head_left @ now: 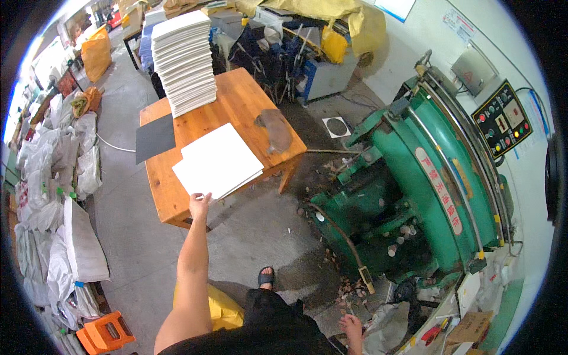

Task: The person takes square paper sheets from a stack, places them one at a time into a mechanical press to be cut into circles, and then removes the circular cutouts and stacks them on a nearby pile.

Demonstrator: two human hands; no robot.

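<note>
My left hand reaches to the near edge of a wooden table and pinches the corner of a white sheet. The sheet belongs to a few overlapping white sheets lying flat, slightly fanned, and partly over the table's front edge. Down at the lower right, my right hand hangs beside my body with loosely bent fingers and nothing visible in it. Behind the sheets rises a tall stack of white sheets. A dark grey sheet overhangs the table's left side, and a brownish-grey cloth or glove lies at its right.
The wooden table stands ahead of me. A big green press-like machine fills the right side, with a control panel on the wall. White sacks line the left, near an orange plastic stool. Scraps litter the floor.
</note>
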